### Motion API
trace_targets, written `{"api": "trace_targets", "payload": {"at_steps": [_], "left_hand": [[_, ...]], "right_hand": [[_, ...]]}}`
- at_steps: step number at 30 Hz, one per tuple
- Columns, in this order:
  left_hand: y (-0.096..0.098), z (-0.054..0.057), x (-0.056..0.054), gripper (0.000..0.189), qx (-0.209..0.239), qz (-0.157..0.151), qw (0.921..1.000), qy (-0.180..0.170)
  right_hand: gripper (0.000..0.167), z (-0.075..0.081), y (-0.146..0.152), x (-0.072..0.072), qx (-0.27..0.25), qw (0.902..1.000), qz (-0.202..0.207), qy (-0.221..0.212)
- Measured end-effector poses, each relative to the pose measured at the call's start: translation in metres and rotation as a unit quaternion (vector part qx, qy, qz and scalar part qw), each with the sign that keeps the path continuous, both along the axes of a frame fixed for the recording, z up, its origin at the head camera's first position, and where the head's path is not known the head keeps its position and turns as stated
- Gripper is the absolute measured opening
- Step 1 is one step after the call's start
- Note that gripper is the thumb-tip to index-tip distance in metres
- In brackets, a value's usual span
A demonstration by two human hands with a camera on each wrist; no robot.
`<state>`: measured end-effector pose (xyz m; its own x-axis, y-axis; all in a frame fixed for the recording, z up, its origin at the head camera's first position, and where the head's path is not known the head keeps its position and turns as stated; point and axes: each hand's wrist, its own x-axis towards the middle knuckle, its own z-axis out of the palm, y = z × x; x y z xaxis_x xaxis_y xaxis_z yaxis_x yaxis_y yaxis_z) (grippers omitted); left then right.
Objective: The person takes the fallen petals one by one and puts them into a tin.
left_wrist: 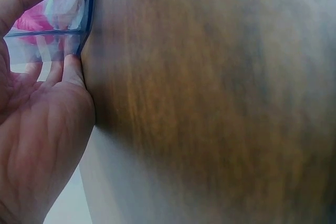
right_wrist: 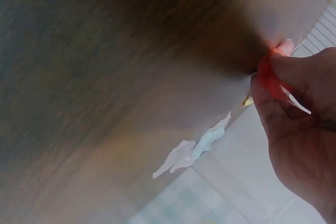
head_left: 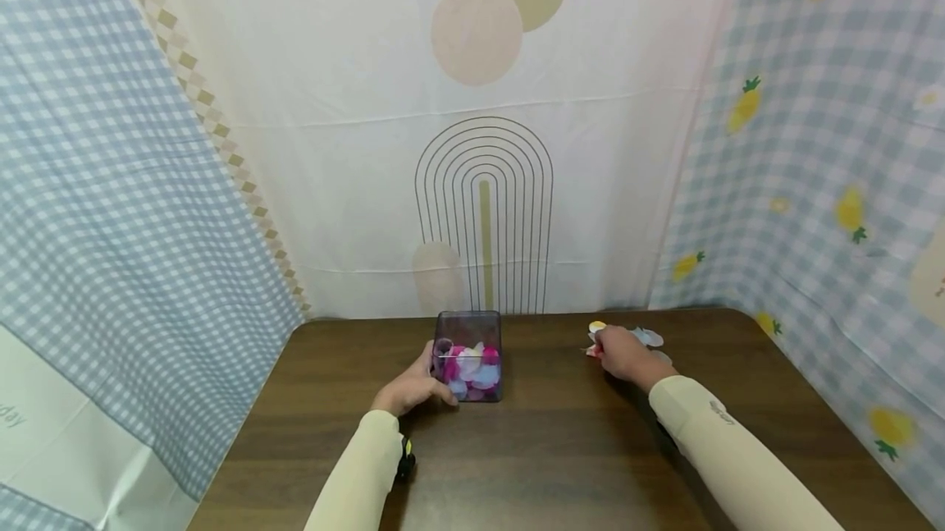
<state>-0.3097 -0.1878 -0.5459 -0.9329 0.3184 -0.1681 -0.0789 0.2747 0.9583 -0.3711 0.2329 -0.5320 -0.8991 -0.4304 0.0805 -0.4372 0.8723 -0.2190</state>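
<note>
Near the back of the table stands a clear plastic box point(head_left: 468, 327), holding pink, white and pale blue fabric petals point(head_left: 472, 373). My left hand point(head_left: 412, 388) grips its left side; in the left wrist view the thumb lies on one side and the other fingers show through the clear wall. To the right, my right hand point(head_left: 627, 353) pinches a red petal point(right_wrist: 269, 81) between thumb and fingertips, low over the table. Pale white-blue petals point(head_left: 650, 337) lie just beyond that hand. A white and yellow petal point(head_left: 596, 326) is by its fingertips.
The brown wooden table point(head_left: 517, 465) ends against a white patterned curtain point(head_left: 354, 186) at the back. Checked blue cloths point(head_left: 805, 153) hang at both sides. A small black object point(head_left: 405, 465) sits at the left wrist.
</note>
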Motion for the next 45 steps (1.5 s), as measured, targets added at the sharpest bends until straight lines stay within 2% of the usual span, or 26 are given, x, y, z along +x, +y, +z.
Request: {"api": "trace_targets", "payload": {"at_steps": [6, 13, 18, 25, 28, 30, 35, 39, 42, 45], "left_hand": [[0.000, 0.000, 0.000, 0.110, -0.005, -0.001, 1.0000, 0.003], [0.001, 0.001, 0.001, 0.113, -0.002, 0.002, 1.0000, 0.004], [0.000, 0.001, 0.000, 0.114, -0.004, 0.005, 1.0000, 0.004], [0.000, 0.002, 0.000, 0.113, -0.006, 0.007, 1.0000, 0.002], [0.000, 0.001, 0.000, 0.111, 0.001, 0.003, 1.0000, -0.001], [0.000, 0.000, 0.000, 0.111, 0.004, 0.000, 1.0000, -0.002], [-0.001, -0.001, 0.000, 0.111, -0.005, 0.002, 1.0000, 0.001], [-0.001, 0.001, 0.000, 0.111, -0.012, 0.007, 0.9999, 0.005], [0.000, 0.001, 0.000, 0.111, -0.012, 0.007, 0.9999, 0.004], [0.001, -0.002, -0.001, 0.112, -0.010, 0.008, 0.9999, 0.001]], "right_hand": [[0.013, 0.000, 0.002, -0.002, 0.001, 0.9998, -0.012, -0.015], [0.010, 0.007, 0.000, 0.003, 0.000, 0.9984, -0.033, -0.046], [0.011, 0.009, 0.000, 0.003, -0.006, 0.9981, -0.037, -0.049], [0.011, 0.011, 0.000, 0.003, -0.002, 0.9993, -0.017, -0.035], [0.012, 0.012, 0.002, 0.005, -0.019, 0.9982, -0.025, -0.051], [0.012, 0.014, 0.002, 0.007, -0.038, 0.9978, -0.029, -0.046], [0.012, 0.028, -0.005, 0.013, -0.098, 0.9949, -0.024, 0.005], [0.010, 0.049, -0.019, 0.020, -0.117, 0.9931, -0.013, 0.004], [0.011, 0.063, -0.032, 0.027, -0.132, 0.9910, 0.007, 0.020], [0.015, 0.072, -0.044, 0.033, -0.151, 0.9861, 0.034, 0.061]]}}
